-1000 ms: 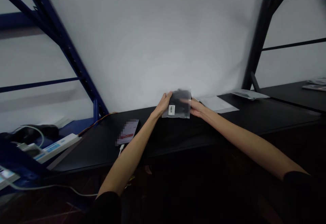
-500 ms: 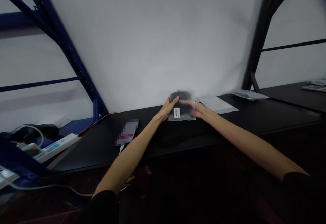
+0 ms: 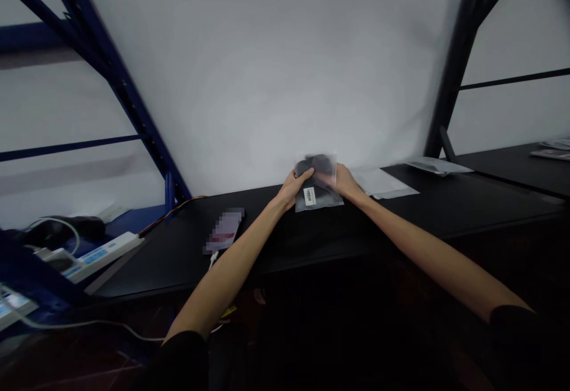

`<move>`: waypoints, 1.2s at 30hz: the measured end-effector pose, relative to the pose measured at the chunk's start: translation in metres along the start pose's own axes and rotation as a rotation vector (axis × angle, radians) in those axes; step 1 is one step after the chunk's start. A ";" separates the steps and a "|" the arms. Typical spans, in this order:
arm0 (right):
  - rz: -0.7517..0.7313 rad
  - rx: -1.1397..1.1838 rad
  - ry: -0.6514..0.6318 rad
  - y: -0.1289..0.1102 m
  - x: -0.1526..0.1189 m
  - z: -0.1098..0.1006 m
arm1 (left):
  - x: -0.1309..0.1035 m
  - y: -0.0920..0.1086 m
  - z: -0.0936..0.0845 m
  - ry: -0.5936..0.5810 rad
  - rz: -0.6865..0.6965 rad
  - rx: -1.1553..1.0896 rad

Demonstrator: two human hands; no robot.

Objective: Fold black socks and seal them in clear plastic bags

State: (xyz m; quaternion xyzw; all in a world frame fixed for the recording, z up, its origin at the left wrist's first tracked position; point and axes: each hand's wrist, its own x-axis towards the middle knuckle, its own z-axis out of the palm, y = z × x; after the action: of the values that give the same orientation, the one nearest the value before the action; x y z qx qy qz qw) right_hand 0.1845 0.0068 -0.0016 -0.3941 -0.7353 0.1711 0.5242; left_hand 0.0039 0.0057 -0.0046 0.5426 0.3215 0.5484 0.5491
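Note:
A translucent plastic bag (image 3: 323, 197) with something dark inside and a white barcode label is held up above the black table (image 3: 267, 248). My left hand (image 3: 294, 188) grips its left side, the thumb lying across the front. My right hand (image 3: 342, 180) is at the right side of the bag; its fingers show only blurred through or behind the plastic, so what they grip cannot be made out.
A phone (image 3: 225, 231) with a white cable lies on the table at left. Flat plastic bags (image 3: 387, 183) lie to the right. Power strips (image 3: 104, 256) and a blue rack post (image 3: 129, 91) stand at far left.
My right hand has shifted slightly left and up along the bag. The bag's right side looks more bent, and its label has tilted a little.

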 end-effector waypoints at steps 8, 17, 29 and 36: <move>0.052 0.130 -0.028 0.005 0.004 0.001 | 0.001 0.003 -0.002 0.120 0.023 0.041; 0.328 0.458 0.179 0.012 0.012 -0.008 | 0.005 0.004 -0.006 0.223 -0.018 -0.027; 0.517 0.657 -0.101 0.014 0.008 -0.004 | 0.005 -0.005 -0.010 0.220 0.048 0.167; 0.404 0.494 0.028 0.025 0.006 0.006 | -0.001 -0.001 -0.004 0.269 0.091 0.244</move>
State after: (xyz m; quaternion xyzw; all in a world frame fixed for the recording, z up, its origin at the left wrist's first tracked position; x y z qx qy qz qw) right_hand 0.1878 0.0275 -0.0169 -0.3953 -0.5710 0.4398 0.5695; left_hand 0.0005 0.0062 -0.0068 0.5409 0.4312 0.5972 0.4060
